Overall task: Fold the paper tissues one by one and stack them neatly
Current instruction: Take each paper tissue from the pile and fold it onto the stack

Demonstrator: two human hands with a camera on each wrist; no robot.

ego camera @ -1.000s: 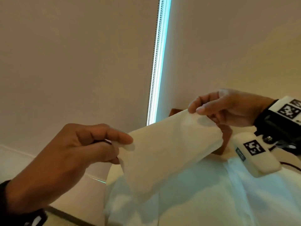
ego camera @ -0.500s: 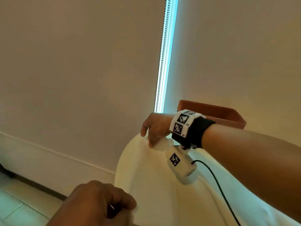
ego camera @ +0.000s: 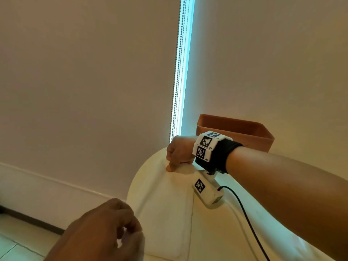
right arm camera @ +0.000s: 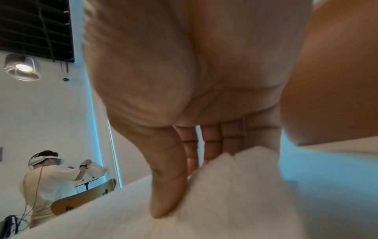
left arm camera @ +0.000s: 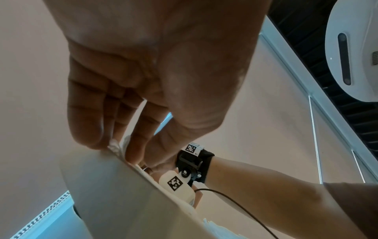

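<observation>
A white paper tissue (ego camera: 169, 208) lies stretched along the left part of the round white table (ego camera: 222, 238). My right hand (ego camera: 172, 166) holds its far end near the table's back edge, with the thumb down on the tissue (right arm camera: 229, 190) and the fingers (right arm camera: 212, 142) behind it. My left hand (ego camera: 122, 240) pinches the near corner at the table's front left edge. In the left wrist view the crumpled corner (left arm camera: 118, 145) shows between the fingertips (left arm camera: 135, 152).
A brown open box (ego camera: 235, 132) stands at the back of the table, just behind my right wrist. A black cable (ego camera: 244, 213) runs from the wrist camera across the table. A blind with a bead chain (ego camera: 177, 72) hangs behind. Another person (right arm camera: 47, 177) stands far off.
The tissue was held up in the air between both hands. It has come down onto the table, the right hand reaching to the far edge and the left hand dropping to the near edge.
</observation>
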